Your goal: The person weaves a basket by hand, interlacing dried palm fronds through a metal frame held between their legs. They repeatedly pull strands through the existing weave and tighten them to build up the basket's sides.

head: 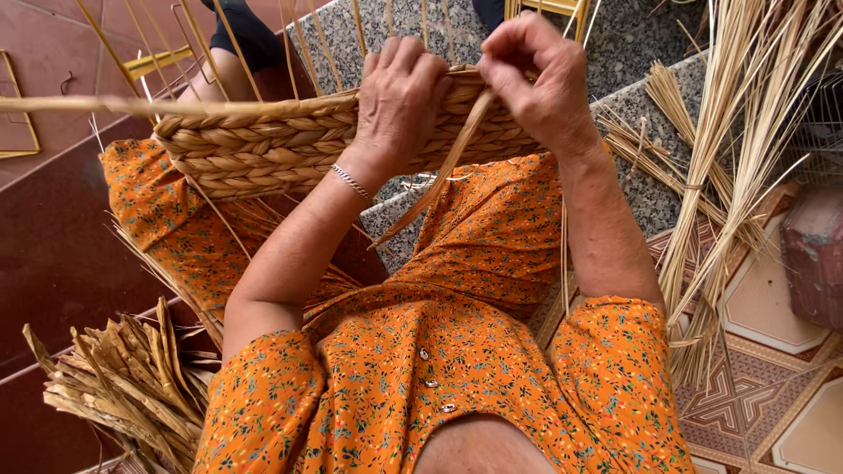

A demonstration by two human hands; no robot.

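A half-woven basket [263, 145] of pale dried straw rests on my lap, over my orange flowered dress. My left hand [399, 96], with a silver bracelet at the wrist, presses on the basket's braided rim. Just right of it, my right hand [536, 75] pinches a flat straw strand [439, 171] that runs down and left from the rim toward my lap. Upright straw stakes stick out of the basket's top edge.
A bundle of long dried straw [729, 158] lies on the granite step [632, 35] and patterned tiles at right. Short cut straw pieces [123, 377] are piled at lower left on the dark red floor. A metal wire frame [18, 114] lies at far left.
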